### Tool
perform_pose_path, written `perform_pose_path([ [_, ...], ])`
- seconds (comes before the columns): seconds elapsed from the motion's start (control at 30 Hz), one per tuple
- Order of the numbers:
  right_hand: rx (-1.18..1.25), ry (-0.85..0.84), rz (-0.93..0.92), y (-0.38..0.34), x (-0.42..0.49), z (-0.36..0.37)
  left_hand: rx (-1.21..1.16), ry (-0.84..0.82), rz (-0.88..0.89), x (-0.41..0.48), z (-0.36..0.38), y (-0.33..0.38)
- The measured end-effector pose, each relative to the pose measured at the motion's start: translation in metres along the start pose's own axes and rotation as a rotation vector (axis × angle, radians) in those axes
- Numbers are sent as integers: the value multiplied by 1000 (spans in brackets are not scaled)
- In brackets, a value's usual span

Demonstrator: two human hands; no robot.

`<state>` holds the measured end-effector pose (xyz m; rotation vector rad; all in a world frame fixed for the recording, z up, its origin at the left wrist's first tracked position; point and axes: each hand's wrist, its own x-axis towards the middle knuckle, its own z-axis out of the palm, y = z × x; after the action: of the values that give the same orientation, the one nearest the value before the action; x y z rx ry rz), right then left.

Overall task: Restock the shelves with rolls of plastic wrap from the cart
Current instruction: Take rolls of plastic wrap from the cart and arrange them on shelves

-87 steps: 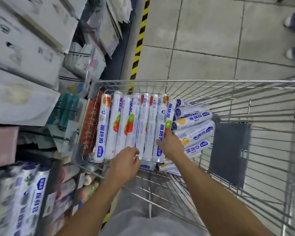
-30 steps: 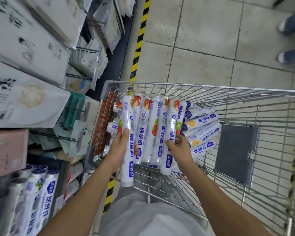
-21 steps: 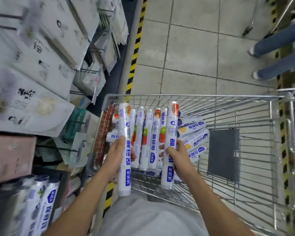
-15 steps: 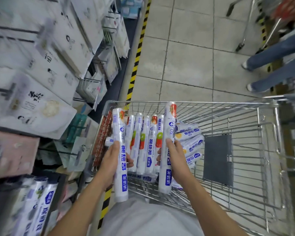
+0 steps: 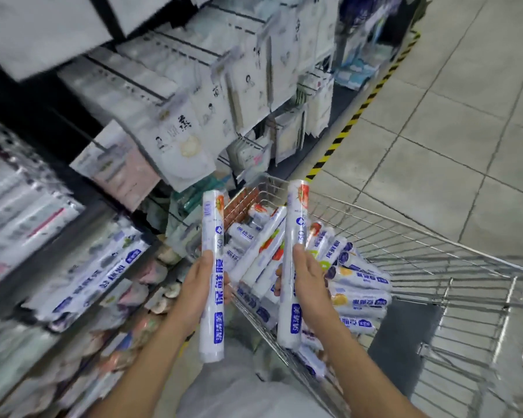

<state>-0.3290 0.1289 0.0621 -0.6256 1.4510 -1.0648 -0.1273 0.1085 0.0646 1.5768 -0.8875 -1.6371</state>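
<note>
The two rolls are leaving the cart (image 5: 405,229) and turning toward the shelf (image 5: 37,263); the left hand (image 5: 198,294) is curling its fingers round the left roll (image 5: 212,224); the right hand (image 5: 310,285) is gripping the right roll (image 5: 296,212); putting them on the shelf is probably coming next.

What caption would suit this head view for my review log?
Restocking: left hand holds one roll, right hand another roll, above the cart beside the shelf.

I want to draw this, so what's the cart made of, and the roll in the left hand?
The cart looks like metal wire: thin, silvery, shiny bars in a grid. The roll in the left hand looks wrapped in glossy printed plastic film, going by its sheen; what's inside is hidden.
</note>
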Motion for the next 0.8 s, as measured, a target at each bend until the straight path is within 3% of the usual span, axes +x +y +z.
perform_pose_path([
  [0.17, -83, -182, -24, 0, -24, 15, -23, 186, 35, -52, -24, -19],
  [0.47, -250, -518, -30, 12, -72, 95, -271, 497, 143, -152, -92, -50],
  [0.8, -373, -855, -62, 59, -212, 216, -388, 798, 203, -313, -187, -120],
])
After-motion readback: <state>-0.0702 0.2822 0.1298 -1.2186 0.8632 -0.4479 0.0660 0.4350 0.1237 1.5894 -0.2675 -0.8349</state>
